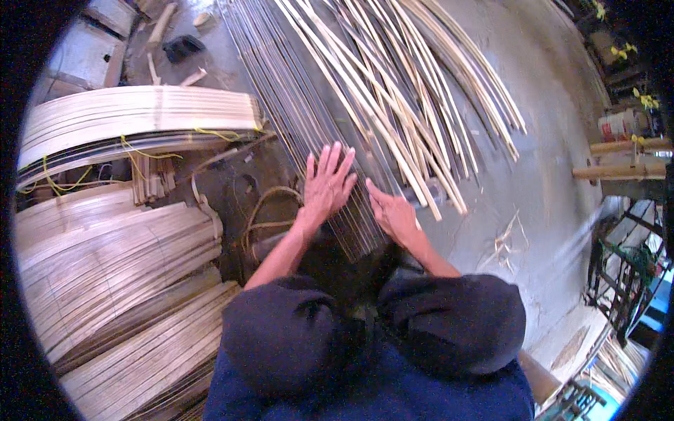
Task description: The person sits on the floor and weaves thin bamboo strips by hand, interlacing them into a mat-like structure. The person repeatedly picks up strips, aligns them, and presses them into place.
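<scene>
A row of long, thin dark strips (289,98) runs from the far edge toward my knees, laid side by side like bamboo slats. My left hand (325,188) lies flat across them, palm down with its fingers apart. At the right edge of the row is my right hand (394,216), its index finger stretched forward along the strips and the other fingers curled under. Whatever those curled fingers hold, if anything, is hidden. The near ends of the strips reach the dark gap between my knees.
Loose pale sticks (393,116) lie crisscrossed on the grey floor (533,91) to the right. Stacked pale slats (119,259) fill the left side, below a bundle (140,112) with yellow ties. Pale shavings (509,242) lie right of my right hand. A dark metal frame (628,263) stands far right.
</scene>
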Demonstrator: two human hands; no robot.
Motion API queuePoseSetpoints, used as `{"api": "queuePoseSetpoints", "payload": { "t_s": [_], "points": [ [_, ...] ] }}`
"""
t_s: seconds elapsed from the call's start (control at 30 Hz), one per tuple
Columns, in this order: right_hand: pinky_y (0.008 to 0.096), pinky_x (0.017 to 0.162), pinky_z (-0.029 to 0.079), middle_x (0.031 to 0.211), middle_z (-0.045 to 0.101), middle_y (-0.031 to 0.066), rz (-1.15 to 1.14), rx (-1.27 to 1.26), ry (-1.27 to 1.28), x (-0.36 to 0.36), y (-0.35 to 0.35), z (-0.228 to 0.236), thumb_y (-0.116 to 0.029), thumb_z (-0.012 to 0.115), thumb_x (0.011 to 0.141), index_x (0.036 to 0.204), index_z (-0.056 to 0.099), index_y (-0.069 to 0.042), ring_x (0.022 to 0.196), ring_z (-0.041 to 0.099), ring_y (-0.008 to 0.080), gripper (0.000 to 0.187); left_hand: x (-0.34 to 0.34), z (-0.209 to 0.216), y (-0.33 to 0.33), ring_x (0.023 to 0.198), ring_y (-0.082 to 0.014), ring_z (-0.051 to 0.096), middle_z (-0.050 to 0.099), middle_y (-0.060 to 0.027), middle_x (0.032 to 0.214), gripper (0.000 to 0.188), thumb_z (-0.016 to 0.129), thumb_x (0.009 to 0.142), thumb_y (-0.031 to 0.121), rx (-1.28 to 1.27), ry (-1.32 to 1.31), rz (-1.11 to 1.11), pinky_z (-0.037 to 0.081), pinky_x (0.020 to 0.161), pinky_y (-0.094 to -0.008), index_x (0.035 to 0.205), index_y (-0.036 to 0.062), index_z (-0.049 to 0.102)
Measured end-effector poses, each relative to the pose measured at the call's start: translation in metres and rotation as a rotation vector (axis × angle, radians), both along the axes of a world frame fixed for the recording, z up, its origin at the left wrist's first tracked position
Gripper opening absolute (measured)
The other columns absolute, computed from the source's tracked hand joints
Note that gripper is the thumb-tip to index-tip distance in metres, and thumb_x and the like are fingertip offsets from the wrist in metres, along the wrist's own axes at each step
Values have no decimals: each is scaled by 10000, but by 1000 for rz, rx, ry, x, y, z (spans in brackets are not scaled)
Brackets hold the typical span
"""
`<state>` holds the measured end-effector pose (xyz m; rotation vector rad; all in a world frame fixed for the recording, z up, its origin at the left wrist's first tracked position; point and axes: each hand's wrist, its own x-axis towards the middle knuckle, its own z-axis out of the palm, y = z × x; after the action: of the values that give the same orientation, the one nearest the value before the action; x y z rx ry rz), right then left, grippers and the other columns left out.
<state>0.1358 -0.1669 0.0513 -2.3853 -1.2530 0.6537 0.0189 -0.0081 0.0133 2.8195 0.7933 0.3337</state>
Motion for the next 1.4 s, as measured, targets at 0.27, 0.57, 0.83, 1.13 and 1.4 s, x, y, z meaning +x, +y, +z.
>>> {"api": "queuePoseSetpoints", "payload": {
  "t_s": [0.27,0.57,0.83,1.13,1.4],
  "points": [
    [579,695,551,853,691,255,79,-132,50,16,-39,19,-285,535,993,1325,558,-202,800,680,477,343,1,-5,0,1510,-313,251,275,-78,1639,549,482,1015,420,-32,85,-10,174,1209,-571,1538,294,378],
    [376,675,550,817,728,115,-368,80,720,-6,-80,14,-151,649,928,1061,689,-35,730,725,212,181,-1,-8,1,1510,-309,253,274,-85,1641,617,468,1012,458,-32,61,-6,170,1208,-581,1568,229,332],
    [336,735,519,862,701,82,-162,69,395,-1,-84,22,-189,654,940,1022,680,-39,820,685,203,173,0,-12,2,1509,-320,258,283,-124,1634,665,450,1010,487,-16,4,7,140,1220,-545,1545,103,357],
    [501,743,507,923,649,108,22,59,86,-13,-71,25,-236,632,910,977,603,-130,913,634,351,129,3,-15,2,1519,-307,232,274,-132,1636,703,432,1010,519,35,118,42,136,1227,-525,1528,48,367],
    [423,766,517,892,730,84,-94,-122,270,-2,-56,25,-275,670,915,1060,619,-120,866,692,323,218,7,-4,-6,1523,-299,213,268,-148,1634,827,394,991,626,13,149,70,116,1230,-518,1541,12,323]
  ]
}}
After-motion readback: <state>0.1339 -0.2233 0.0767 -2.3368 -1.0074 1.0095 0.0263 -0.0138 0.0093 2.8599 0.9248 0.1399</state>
